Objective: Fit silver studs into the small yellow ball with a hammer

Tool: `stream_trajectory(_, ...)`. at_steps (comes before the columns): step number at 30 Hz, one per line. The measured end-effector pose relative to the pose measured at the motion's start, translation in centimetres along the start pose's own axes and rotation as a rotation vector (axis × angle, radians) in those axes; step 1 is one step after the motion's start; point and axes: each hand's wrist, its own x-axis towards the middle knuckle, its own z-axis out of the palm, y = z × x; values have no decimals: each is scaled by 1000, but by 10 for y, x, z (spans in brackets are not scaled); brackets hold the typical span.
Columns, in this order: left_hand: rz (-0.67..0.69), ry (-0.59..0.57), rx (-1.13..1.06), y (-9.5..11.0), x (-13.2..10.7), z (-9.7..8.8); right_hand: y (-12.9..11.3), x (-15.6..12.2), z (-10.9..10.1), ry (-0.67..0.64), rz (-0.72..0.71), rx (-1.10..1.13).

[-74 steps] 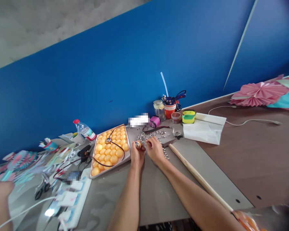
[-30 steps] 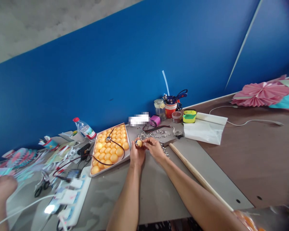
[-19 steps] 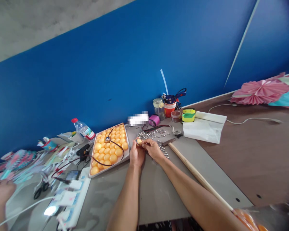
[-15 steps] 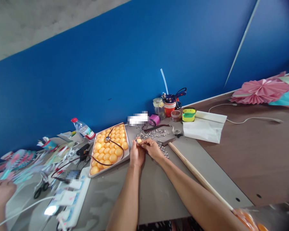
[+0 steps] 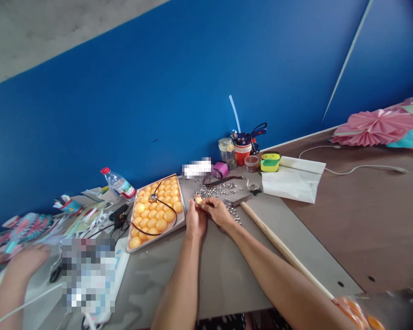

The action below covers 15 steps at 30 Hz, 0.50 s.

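Observation:
My left hand is closed around a small yellow ball with dark or silvery bits on its left side. Thumb and fingers of my right hand are pinched together at the ball's right side; anything between them is too small to make out. Just behind my hands lie many loose silver beads. On the left stands a white-rimmed tray full of orange balls. Across those balls runs a dark cord with a silver, bead-covered ball on it.
Right of my hands lies a wooden-handled hammer. Behind stand a jar, a red cup of tools and a yellow-green box. A bottle leans at left. Another person's hand is at far left, near a power strip.
The other person's hand at the far left has moved right and slightly up. My own hands stay at the same spot with the yellow ball.

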Motion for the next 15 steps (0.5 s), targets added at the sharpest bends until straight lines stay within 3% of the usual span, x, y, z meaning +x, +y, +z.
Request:
stream_trajectory(9, 43, 11, 24, -6, 4, -3, 1, 0, 0, 21, -61, -133)
stream_trajectory(15, 97, -2, 50, -13, 10, -15, 1, -4, 1, 64, -62, -209)
